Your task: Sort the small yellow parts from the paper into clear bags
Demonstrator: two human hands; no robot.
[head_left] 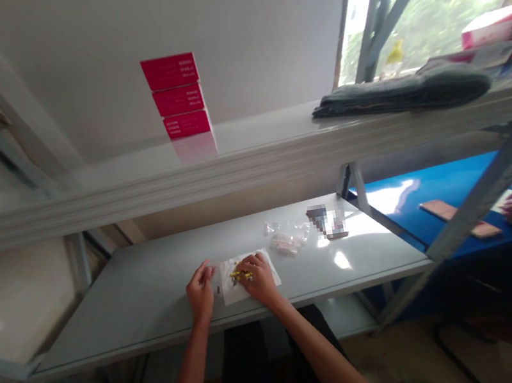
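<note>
Yellow plastic bits under right fingers pressed together, on white paper; left fingers curled.

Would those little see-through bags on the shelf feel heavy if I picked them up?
The small clear plastic bags will probably feel very light, since they look thin and crinkly. They would likely flop rather than stay stiff. On the shiny white shelf, a push might slide them easily.

Shelf top glossy, smooth; paper sheet matt; bags clear, probably plastic; grey cloth rough.
</note>
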